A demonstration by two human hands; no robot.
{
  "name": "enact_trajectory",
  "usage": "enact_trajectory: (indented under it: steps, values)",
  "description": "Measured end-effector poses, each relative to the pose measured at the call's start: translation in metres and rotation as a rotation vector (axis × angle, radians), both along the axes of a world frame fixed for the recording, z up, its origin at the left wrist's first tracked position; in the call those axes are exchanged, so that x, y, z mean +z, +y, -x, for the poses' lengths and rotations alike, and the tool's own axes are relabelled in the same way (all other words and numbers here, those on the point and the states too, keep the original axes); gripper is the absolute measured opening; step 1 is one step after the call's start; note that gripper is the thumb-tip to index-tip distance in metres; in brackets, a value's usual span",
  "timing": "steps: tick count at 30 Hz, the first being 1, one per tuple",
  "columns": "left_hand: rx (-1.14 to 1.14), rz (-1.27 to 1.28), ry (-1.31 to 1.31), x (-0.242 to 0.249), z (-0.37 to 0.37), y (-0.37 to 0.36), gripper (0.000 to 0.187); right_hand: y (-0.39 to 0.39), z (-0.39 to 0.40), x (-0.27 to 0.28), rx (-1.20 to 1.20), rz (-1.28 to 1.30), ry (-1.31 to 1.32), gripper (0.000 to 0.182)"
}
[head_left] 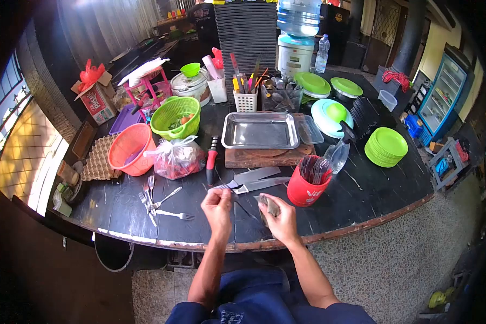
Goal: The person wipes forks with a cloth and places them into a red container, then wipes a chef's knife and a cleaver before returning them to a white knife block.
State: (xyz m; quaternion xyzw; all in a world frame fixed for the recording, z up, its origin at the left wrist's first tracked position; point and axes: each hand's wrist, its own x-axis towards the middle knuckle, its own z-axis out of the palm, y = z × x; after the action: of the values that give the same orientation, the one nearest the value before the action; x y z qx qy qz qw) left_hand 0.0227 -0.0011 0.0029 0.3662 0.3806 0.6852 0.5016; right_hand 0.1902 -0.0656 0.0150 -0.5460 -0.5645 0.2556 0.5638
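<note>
My left hand (218, 209) is closed in a pinch near the table's front edge. Whatever its fingers hold, if anything, is too small to make out. My right hand (281, 220) grips a crumpled grey-brown cloth (271, 207). Just beyond both hands, two wide-bladed knives (260, 180) lie side by side, their handle ends close to my left fingertips. Several forks (155, 202) are scattered on the dark table to the left. To the right, a red cup (303, 190) holds a bunch of dark cutlery upright.
A steel tray (260, 130) rests on a wooden board (254, 157), beside a red-handled tool (211, 162). Left are an orange basket (130, 150), a green colander (174, 116) and a filled plastic bag (179, 159). Stacked green plates (385, 148) stand right, near a clear bottle (340, 155).
</note>
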Motion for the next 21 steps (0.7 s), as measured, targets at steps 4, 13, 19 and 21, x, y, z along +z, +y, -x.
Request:
enact_trajectory:
  steps: [4,13,19,21]
  values:
    - [-0.004,-0.031,-0.034,-0.006,-0.026,-0.015,0.015,0.001,0.019,0.001,0.147,-0.038,-0.164,0.046]
    - [0.065,-0.075,-0.073,0.0,0.0,0.006,0.015,-0.011,0.004,-0.016,0.266,0.017,-0.216,0.042]
    - [0.127,-0.105,-0.123,0.023,0.007,0.017,0.017,-0.01,-0.014,-0.026,0.208,0.051,-0.095,0.031]
    - [0.151,-0.222,-0.137,0.023,0.012,0.029,0.018,-0.007,-0.021,-0.045,0.178,0.05,-0.093,0.03]
